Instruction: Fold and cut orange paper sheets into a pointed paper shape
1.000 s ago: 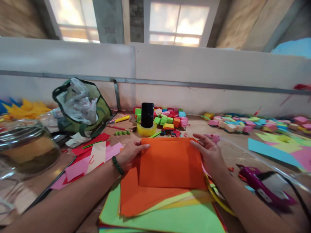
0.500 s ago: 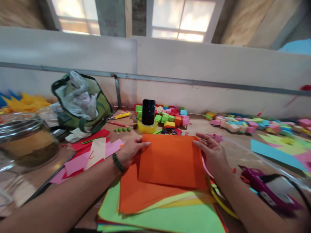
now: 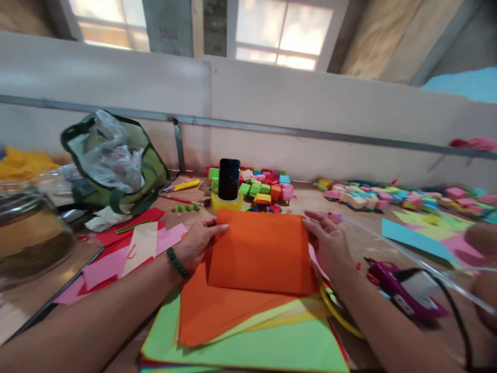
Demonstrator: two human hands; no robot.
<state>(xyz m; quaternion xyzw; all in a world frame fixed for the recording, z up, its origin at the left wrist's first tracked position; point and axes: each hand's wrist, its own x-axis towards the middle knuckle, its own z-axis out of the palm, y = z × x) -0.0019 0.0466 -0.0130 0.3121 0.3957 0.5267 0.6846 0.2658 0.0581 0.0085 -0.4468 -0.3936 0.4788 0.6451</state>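
Have turned the view a little to the right since the earlier frame, with the orange sheet [image 3: 264,254] unmoved between the hands. Hold it near both upper corners, with left grip [image 3: 195,242] closed on it, thumb in front, and with right grip [image 3: 328,241] pinching it more lightly at the edge. Have it above the pile [image 3: 272,347], but cannot tell if touching. Cannot see fingertips behind the sheet. See the pile cut off below, the jar [image 3: 34,241] at left, and at right a blurred brown shape [image 3: 482,241], hard to recognise.
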